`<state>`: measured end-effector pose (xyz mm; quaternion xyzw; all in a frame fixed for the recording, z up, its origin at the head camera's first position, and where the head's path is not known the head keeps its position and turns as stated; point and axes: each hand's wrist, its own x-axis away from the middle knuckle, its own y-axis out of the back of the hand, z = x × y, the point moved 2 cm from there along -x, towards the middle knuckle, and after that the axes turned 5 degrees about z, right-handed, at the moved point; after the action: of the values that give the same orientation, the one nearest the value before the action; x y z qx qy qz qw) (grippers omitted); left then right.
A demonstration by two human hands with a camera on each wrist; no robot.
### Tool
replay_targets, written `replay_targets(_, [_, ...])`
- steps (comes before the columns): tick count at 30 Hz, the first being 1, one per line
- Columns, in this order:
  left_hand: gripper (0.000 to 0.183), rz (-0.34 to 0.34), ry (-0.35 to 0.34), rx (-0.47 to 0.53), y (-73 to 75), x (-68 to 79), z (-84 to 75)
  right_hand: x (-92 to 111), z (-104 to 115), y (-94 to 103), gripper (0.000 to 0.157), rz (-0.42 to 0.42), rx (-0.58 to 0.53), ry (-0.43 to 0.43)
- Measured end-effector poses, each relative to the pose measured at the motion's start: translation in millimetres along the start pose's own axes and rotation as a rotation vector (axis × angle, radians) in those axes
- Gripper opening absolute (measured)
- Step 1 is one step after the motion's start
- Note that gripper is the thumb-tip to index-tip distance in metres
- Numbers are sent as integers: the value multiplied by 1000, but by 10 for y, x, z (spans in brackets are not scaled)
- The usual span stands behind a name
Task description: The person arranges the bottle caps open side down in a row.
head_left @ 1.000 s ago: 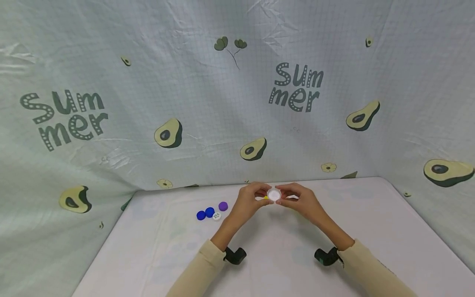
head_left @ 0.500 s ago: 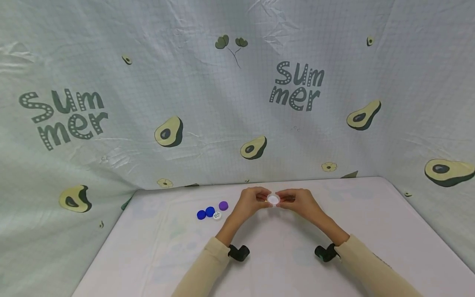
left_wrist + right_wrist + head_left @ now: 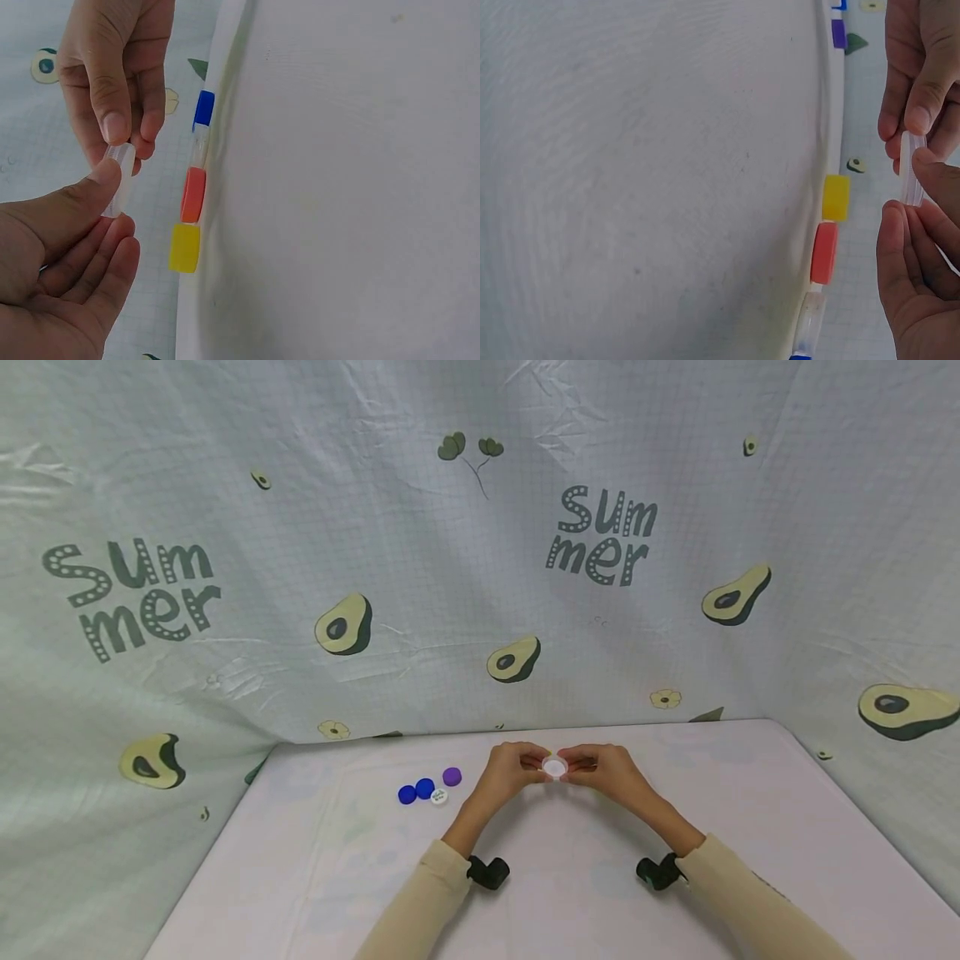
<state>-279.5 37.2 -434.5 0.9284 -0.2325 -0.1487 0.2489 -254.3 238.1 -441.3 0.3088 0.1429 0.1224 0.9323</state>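
A whitish, translucent round bottle cap [image 3: 555,767] is held at the centre of the head view, just above the table. From the left, my left hand [image 3: 506,772] pinches its rim between thumb and fingers. My right hand [image 3: 611,769] pinches the opposite side the same way. The left wrist view shows the cap [image 3: 122,180] edge-on, with fine ridges along its side. In the right wrist view, the cap [image 3: 911,169] stands between both hands' fingertips. A yellow cap [image 3: 184,247], a red cap [image 3: 193,195] and a clear piece [image 3: 199,146] line up beyond; the hands mostly hide them from the head view.
Left of the hands on the white-covered table [image 3: 570,893] lie two blue caps [image 3: 425,788], a purple cap [image 3: 452,777] and a white printed cap [image 3: 438,797]. Another blue piece [image 3: 204,107] shows past the clear one. A patterned curtain [image 3: 420,568] hangs behind the table.
Both hands have come down slightly toward the table with the cap between them. My left forearm has shifted a little to the right. The caps on the table stay where they were.
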Motion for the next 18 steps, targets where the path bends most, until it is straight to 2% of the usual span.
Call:
replay_targets(9, [29, 0, 23, 6, 3, -40, 56, -42, -37, -77, 37, 3, -39, -10])
replay_targets(18, [28, 6, 65, 6, -9, -78, 161, -119, -92, -186, 36, -11, 36, -69])
